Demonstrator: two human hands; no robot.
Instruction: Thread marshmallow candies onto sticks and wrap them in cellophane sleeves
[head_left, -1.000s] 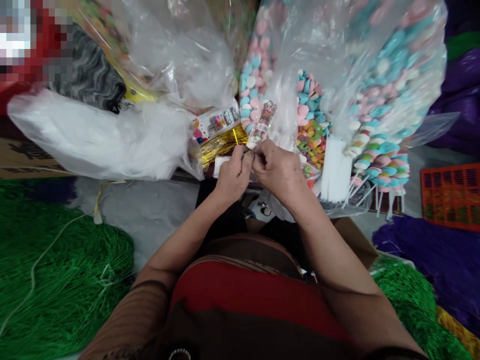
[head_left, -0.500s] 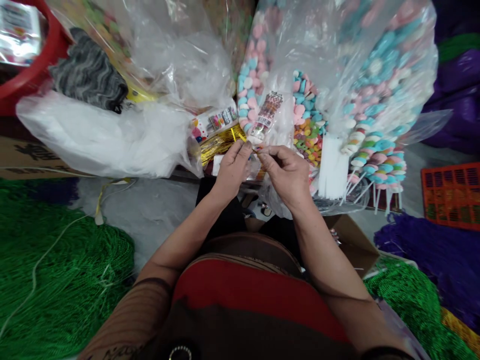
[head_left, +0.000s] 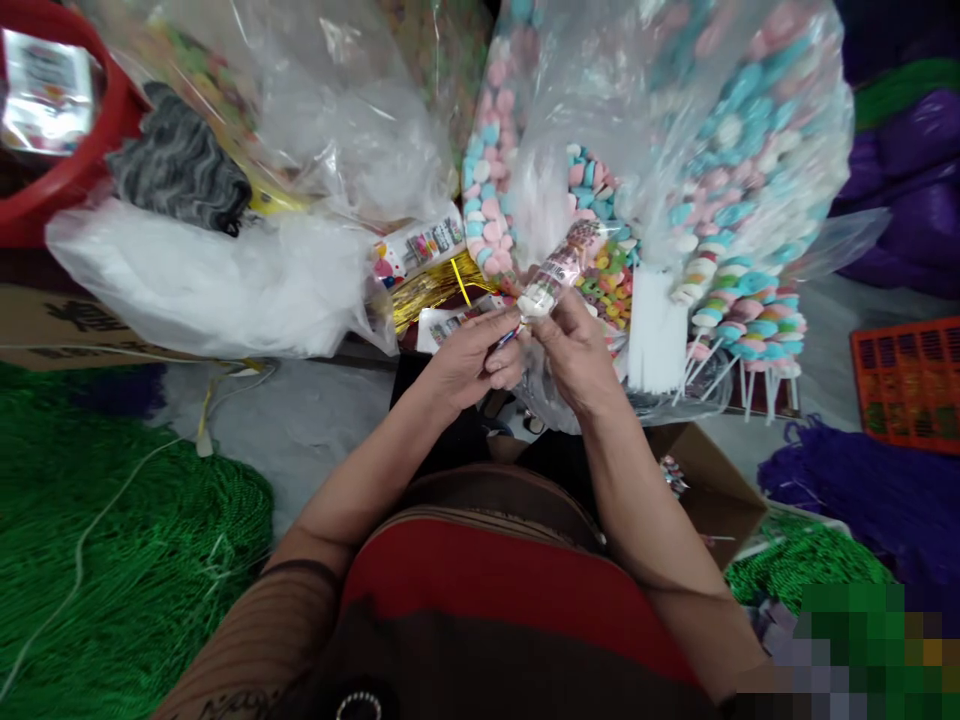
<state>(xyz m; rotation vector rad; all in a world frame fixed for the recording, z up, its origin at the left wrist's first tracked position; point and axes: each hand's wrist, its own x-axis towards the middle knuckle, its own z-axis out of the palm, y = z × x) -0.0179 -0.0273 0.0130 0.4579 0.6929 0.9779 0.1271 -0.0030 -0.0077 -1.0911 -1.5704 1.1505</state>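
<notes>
Between my hands is a candy skewer (head_left: 564, 262) in a clear printed wrapper, tilted with its top leaning to the right. My left hand (head_left: 476, 365) is closed around the lower end, where a thin dark strip shows at the fingers. My right hand (head_left: 576, 352) grips the packet just below the candy, its fingertips partly hidden behind the wrapper. Just beyond my left hand lies a bundle of gold twist ties (head_left: 429, 296), with one bright tie (head_left: 460, 281) sticking up. Printed wrappers (head_left: 427, 243) lie beside the bundle.
Loose gummy rings (head_left: 609, 285) and white sticks (head_left: 658, 335) lie right of my hands. Finished-looking candy skewers (head_left: 759, 318) are piled farther right. Big plastic bags of candy (head_left: 772, 120) stand behind. An opened cardboard box (head_left: 720, 490) sits below right; green netting (head_left: 135, 560) covers the left floor.
The wrapped skewer has risen and tilted further to the right. My left fingers have gone from a fingertip pinch to a fuller grip around its lower end.
</notes>
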